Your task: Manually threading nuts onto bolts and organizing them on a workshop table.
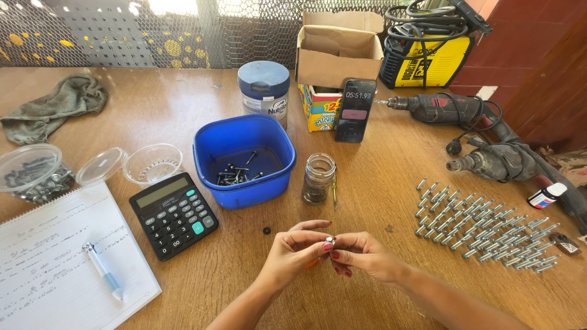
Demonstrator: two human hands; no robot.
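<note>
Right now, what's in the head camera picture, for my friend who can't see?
Two hands, left hand and right hand, pinch a small metal piece above a wooden table. Nearby: a blue tub, calculator, glass jar, and rows of bolts.

Both hands' [330,252] fingertips pinched together

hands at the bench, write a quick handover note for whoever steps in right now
Left hand and right hand: meet at the fingertips, pinching one small metal fastener between them.
Done: rows of assembled silver bolts lie on the right of the table.
Left: dark screws remain in the blue tub; a small jar stands beside it; one black washer lies loose.
</note>
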